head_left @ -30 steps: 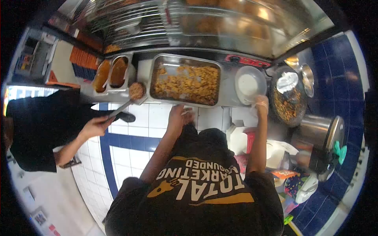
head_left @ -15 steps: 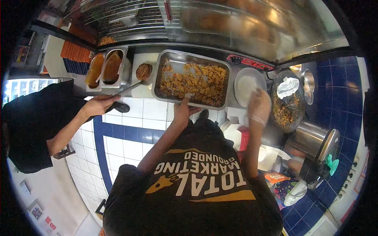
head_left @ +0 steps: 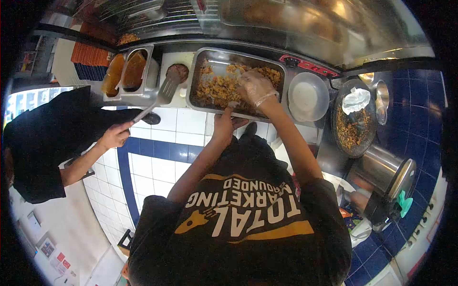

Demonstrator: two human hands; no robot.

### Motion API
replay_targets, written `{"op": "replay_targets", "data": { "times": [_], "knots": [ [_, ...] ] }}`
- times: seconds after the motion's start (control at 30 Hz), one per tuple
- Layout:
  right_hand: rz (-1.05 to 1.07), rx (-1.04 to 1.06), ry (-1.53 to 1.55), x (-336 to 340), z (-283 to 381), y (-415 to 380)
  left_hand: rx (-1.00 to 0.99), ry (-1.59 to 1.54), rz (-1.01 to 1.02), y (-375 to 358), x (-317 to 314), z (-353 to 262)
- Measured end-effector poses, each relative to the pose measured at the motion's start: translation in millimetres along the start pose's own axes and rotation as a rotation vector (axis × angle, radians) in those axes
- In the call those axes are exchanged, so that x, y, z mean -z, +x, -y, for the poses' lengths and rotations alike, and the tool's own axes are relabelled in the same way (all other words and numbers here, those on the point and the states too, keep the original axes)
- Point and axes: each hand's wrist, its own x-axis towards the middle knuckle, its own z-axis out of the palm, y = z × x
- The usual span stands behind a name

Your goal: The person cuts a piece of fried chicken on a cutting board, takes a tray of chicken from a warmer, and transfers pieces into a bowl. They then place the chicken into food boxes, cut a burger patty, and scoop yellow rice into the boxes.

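A metal tray point(head_left: 191, 90) of browned, chopped meat point(head_left: 217, 88) sits on the counter in front of me. My left hand point(head_left: 226, 126) grips the tray's near rim, with the thumb on top and the fingers beneath. My right hand point(head_left: 257, 89), in a clear plastic glove, is down in the meat on the right side of the tray. Its fingers are curled together into the pieces, and their tips are hidden. Just right of the tray is a round, translucent plastic tub point(head_left: 307, 97).
A co-worker's hand point(head_left: 116, 135) at left holds a metal spatula point(head_left: 168, 89) against a round browned patty point(head_left: 178, 72). Two sauce containers point(head_left: 125, 74) stand further left. At right are a dark round pan point(head_left: 355, 128) with food bits and crumpled white paper, and a steel cylinder point(head_left: 381, 167).
My right hand has moved left from the plastic tub into the meat. My left hand stays on the tray rim. The co-worker's spatula has moved up to the patty.
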Motion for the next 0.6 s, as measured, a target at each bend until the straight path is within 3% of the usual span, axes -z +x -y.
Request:
{"op": "replay_targets", "data": {
  "times": [0.07,0.17,0.23,0.33,0.43,0.47,0.53,0.57,0.6],
  "knots": [
    [-0.101,-0.009,0.007,4,9,-2,-0.014,-0.009,0.018,3,3,2],
    [0.000,-0.103,0.158,21,32,1,-0.021,0.009,0.050,13,13,11],
    [0.177,-0.077,0.114,36,55,12,-0.013,0.066,0.064,10,11,10],
    [0.289,-0.030,0.081,5,62,21,-0.111,0.025,-0.033,0,-1,5],
    [0.376,0.035,-0.008,3,73,29,-0.052,0.085,-0.141,-9,4,-1],
    [0.418,0.044,-0.051,6,79,31,-0.080,0.239,-0.107,-8,13,0],
    [0.372,0.118,0.046,10,92,29,-0.306,1.022,-0.019,-6,44,4],
    [0.462,-0.060,0.285,49,105,23,-0.462,1.399,-0.013,-8,57,4],
    [0.415,0.167,0.104,8,101,28,-0.342,1.081,0.054,-20,51,-5]
  ]
}}
